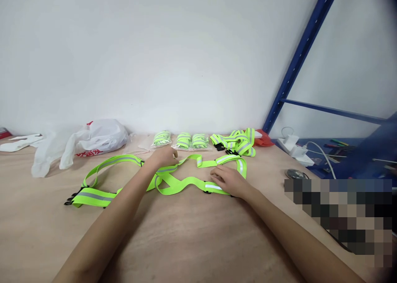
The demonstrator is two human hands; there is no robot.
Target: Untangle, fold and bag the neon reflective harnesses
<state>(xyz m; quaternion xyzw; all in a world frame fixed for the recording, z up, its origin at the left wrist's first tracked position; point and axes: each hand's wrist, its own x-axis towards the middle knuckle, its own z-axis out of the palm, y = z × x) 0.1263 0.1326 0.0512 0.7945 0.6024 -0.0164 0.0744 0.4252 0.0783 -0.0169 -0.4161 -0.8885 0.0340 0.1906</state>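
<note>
A neon-green reflective vest [178, 184] made of elastic straps with grey stripes and black buckles lies spread across the table. My left hand [163, 157] reaches over its middle, fingers curled down on a strap; the wrist hides part of them. To the right, my right hand [231, 180] rests palm down over the vest's right loop, its fingers loosely bent and apart, nothing visibly gripped. A black buckle [72, 197] marks the vest's left end. My left forearm covers some of the straps.
Along the wall are several bagged green strap bundles [183, 140], a loose pile of green straps [237, 141] and a white plastic bag [104, 136]. At right are a white power strip [297, 154], a dark round object [296, 174] and a blue metal frame [297, 63].
</note>
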